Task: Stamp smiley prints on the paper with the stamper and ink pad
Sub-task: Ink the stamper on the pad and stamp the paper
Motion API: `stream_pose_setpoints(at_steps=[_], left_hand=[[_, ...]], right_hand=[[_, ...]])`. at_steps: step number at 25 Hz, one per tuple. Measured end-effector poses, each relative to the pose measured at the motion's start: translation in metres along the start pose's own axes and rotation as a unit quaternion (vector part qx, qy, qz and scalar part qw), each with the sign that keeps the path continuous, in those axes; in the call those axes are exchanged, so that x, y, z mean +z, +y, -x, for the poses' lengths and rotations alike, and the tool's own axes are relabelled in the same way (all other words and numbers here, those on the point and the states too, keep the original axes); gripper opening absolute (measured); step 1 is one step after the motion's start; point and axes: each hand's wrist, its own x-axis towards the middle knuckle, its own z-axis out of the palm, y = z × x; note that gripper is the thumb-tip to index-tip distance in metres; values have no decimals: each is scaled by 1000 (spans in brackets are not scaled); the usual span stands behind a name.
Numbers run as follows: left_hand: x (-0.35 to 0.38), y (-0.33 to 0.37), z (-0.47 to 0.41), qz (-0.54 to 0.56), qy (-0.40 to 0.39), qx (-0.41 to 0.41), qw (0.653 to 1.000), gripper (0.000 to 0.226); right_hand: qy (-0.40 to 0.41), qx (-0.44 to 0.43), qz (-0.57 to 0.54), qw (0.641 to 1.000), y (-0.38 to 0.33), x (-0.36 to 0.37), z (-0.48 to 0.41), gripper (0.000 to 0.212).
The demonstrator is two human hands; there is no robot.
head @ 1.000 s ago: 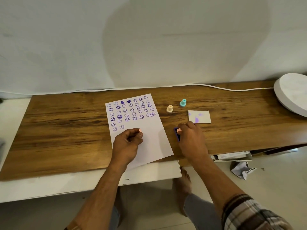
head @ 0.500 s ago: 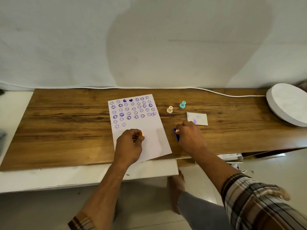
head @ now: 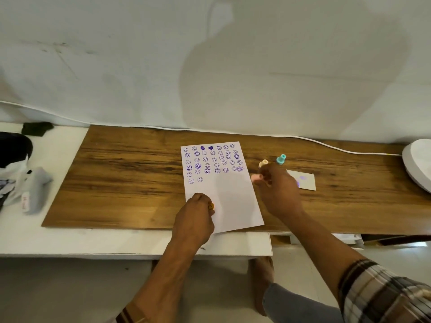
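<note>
Paper: white sheet laid on the wooden surface, slightly skewed; upper part is filled with rows of purple smiley prints, two solid heart marks seen in the top row; a sixth row is only begun, with two prints at its left; the lower half is left blank; the task is judged roughly half done, with the rest of that row and the blank area below left to be stamped.

Left hand: laid on the lower left corner of the paper, knuckles up, fingers curled shut around a small orange item, only its tip shown, possibly a stamper; the sheet is judged to be pinned down by this hand.

Right hand: raised just beside the paper's right edge, wrist angled toward the sheet; a pink stamper is pinched between thumb and fingers, blurred, face not visible; whether it is inked cannot be told.

Ink pad: not made out; it is probably hidden under the right hand.

Also listed: cream stamper and teal stamper, upright, near each other beyond the right hand; small white card with purple smudges, partly covered by that hand.
</note>
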Motion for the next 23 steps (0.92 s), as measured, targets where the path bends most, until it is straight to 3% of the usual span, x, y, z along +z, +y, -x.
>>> stream_pose_setpoints(at_steps=[2, 6, 9, 14, 23], left_hand=[[0, -3, 0, -4, -14, -10, 1000, 31], [5, -8, -1, -6, -6, -12, 1000, 35], [11, -11, -4, -21, -2, -15, 1000, 39], [14, -11, -7, -24, -20, -35, 999, 50], [11, -9, -4, -9, -6, -26, 1000, 49]], right_hand=[[-27, -39, -45, 998, -33, 21, -9, 17], [-94, -164, 32, 982, -64, 63, -18, 25], [-107, -204, 78, 970, -70, 77, -28, 30], [-89, -219, 96, 967, -73, 90, -33, 29], [-86, -222, 155, 959, -81, 92, -24, 36]])
